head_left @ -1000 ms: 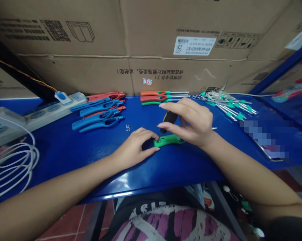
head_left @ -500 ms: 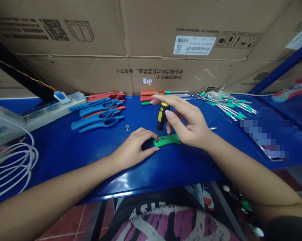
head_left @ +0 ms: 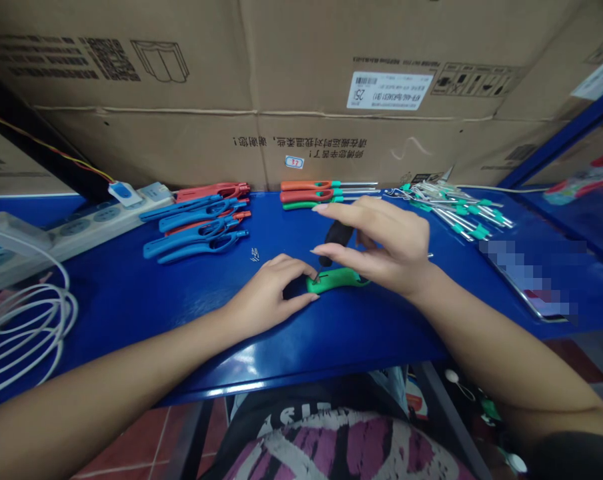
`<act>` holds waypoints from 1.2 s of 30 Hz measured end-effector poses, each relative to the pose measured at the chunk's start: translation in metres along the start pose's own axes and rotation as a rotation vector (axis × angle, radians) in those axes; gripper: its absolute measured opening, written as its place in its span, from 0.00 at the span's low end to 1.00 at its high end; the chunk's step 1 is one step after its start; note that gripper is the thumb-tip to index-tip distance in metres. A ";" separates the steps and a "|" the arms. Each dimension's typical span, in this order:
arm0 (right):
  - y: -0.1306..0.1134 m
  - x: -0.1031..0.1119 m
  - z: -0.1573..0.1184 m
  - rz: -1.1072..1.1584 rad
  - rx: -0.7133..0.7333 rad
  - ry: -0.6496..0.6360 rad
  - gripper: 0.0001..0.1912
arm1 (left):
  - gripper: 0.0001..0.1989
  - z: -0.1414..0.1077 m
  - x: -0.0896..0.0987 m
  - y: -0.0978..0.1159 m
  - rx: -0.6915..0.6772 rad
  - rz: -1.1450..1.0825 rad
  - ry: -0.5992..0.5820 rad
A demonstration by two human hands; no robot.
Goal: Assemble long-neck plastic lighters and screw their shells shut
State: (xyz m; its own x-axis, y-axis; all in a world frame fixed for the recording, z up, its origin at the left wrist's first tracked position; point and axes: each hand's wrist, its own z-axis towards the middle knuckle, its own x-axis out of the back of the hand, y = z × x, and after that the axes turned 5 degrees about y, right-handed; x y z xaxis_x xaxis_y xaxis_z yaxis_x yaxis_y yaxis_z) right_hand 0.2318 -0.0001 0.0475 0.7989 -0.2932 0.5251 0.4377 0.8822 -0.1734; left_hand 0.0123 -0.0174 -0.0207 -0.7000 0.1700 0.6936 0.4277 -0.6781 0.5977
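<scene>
On the blue table lies a green lighter-shaped handle point(head_left: 334, 281), its left end pinched between the thumb and fingers of my left hand point(head_left: 274, 293). My right hand point(head_left: 391, 247) grips a dark screwdriver point(head_left: 337, 237) between thumb and fingers. The screwdriver leans to the right, and its tip meets the handle's left end beside my left fingertips. Part of the handle's right end and a metal rod beyond it are hidden by my right hand. Several small screws point(head_left: 254, 255) lie left of the handle.
Blue handles point(head_left: 196, 247) and red ones lie at the left, near a power strip point(head_left: 106, 217) and coiled white cable point(head_left: 31, 327). Finished-looking orange and red pieces point(head_left: 306, 195) lie behind. Metal rods with green parts point(head_left: 456, 207) and a phone point(head_left: 526, 283) are at right. Cardboard stands behind.
The screwdriver has tilted to the right, and my right hand has shifted slightly right with its fingers around it. My left hand and the green handle look unmoved.
</scene>
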 end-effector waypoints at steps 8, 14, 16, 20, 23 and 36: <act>0.002 0.000 0.002 0.055 -0.040 -0.065 0.18 | 0.09 0.000 0.000 0.001 0.008 -0.008 0.001; 0.002 0.004 0.003 0.070 -0.079 -0.123 0.22 | 0.09 0.000 0.001 0.000 0.010 -0.008 -0.011; 0.002 0.005 0.004 0.145 -0.112 -0.152 0.21 | 0.09 0.000 0.001 0.000 0.011 -0.002 -0.009; 0.002 0.005 0.006 0.043 -0.022 -0.034 0.17 | 0.09 0.000 0.000 0.000 -0.002 -0.011 -0.002; 0.000 0.003 0.006 0.045 -0.043 -0.026 0.18 | 0.09 0.000 0.000 0.000 0.005 -0.006 0.002; 0.001 -0.002 0.002 0.033 -0.037 0.045 0.16 | 0.09 0.001 0.000 0.002 0.000 0.001 0.000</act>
State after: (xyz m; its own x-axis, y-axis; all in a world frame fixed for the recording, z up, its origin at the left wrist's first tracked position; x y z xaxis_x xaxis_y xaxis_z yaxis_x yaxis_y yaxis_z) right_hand 0.2296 0.0021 0.0478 0.8305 -0.2810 0.4810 0.4249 0.8779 -0.2207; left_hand 0.0130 -0.0180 -0.0193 -0.6994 0.1693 0.6944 0.4284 -0.6784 0.5969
